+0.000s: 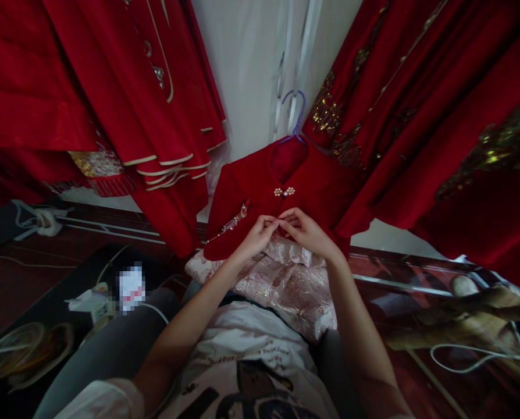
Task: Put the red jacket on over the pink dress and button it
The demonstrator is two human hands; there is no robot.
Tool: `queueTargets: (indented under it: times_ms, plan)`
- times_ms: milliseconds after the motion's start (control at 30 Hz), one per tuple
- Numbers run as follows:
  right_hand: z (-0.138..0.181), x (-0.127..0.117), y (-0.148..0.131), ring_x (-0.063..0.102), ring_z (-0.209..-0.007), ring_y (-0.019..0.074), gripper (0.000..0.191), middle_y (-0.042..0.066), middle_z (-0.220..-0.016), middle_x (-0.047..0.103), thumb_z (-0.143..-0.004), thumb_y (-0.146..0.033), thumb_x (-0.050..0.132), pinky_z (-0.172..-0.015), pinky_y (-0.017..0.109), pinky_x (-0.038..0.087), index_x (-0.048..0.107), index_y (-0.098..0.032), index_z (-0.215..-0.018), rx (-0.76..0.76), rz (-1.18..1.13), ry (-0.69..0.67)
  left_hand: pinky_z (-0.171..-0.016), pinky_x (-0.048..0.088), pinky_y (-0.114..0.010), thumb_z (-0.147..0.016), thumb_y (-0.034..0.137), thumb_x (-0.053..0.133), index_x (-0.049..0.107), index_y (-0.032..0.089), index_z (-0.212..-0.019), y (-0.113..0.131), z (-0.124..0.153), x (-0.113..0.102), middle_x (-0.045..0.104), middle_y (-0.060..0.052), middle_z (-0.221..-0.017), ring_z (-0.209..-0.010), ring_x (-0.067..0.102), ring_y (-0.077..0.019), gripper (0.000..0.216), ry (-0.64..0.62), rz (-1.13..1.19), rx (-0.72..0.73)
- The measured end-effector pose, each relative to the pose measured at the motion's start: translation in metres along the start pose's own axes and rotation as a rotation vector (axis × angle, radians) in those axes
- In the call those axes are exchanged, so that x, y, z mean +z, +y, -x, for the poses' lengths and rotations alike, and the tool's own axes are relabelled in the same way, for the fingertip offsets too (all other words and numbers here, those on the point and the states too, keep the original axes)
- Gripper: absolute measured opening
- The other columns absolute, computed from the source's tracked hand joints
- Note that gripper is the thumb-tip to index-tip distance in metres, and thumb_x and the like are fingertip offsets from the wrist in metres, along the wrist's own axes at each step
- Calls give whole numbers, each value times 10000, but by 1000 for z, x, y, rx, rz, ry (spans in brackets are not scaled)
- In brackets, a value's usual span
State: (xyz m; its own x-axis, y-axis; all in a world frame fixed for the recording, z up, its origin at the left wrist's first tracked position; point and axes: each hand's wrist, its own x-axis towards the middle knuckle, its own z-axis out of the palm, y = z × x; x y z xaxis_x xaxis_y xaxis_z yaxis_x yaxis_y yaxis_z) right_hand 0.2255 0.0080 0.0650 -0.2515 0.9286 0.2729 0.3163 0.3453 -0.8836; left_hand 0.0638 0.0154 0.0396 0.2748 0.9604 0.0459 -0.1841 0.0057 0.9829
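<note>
In the head view a short red jacket (251,180) hangs from a purple hanger (299,116) in front of me. A pearl-like clasp (284,191) sits below its collar, and a beaded trim (236,222) runs slantwise on its left side. My left hand (262,230) and my right hand (302,230) meet at the jacket's lower front, fingertips pinched together. Whatever lies between the fingertips is too small to make out. Beneath both hands, a pale pink shiny fabric (281,285) is bunched over my lap.
Red garments with pale edging (164,128) hang at the left, and red garments with gold sequins (417,116) at the right. A dark low table (85,273) at the left carries a white box (92,302) and a clear round container (13,349). Wooden pieces (469,320) stand right.
</note>
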Motion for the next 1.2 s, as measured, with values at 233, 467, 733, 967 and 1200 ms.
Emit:
queueTargets:
  times_ms: [233,467,733,967,1200]
  plan:
    - [10,-29,-13,682,-894,163,305,69,-1048,658,-871,-500,583,-875,390,582,588,-212,-971,81,-206,19,-823,524,-342,-710,314,769,679,128,-975,-32,-1,31,716,-90,-950,-832,666,-185,336,-398,-66,-15]
    - [27,-68,-24,683,-918,175,337,82,-1038,682,-866,-519,599,-843,363,590,603,-205,-988,34,-134,169,-903,517,-356,-762,320,726,663,148,-1082,-37,-22,91,697,-98,-1117,-1007,641,-206,369,-144,82,143]
    - [38,-87,-25,692,-895,183,317,83,-998,701,-868,-492,613,-810,352,591,622,-204,-1001,-4,-95,246,-661,481,-278,-771,433,685,677,120,-827,-36,7,102,666,-39,-749,-631,552,-117,318,-304,36,-37]
    - [41,-91,-28,691,-844,177,311,71,-956,709,-868,-493,610,-738,321,597,635,-214,-1003,-34,-69,278,-483,359,-234,-845,488,597,494,178,-541,26,22,80,457,28,-469,-453,394,-83,447,-632,-470,142]
    - [41,-90,-31,674,-845,171,314,65,-937,710,-859,-506,617,-764,314,580,653,-221,-988,-30,-8,303,-411,352,-247,-894,678,374,544,195,-539,61,35,45,479,-15,-403,-364,419,-101,623,-580,-238,-133]
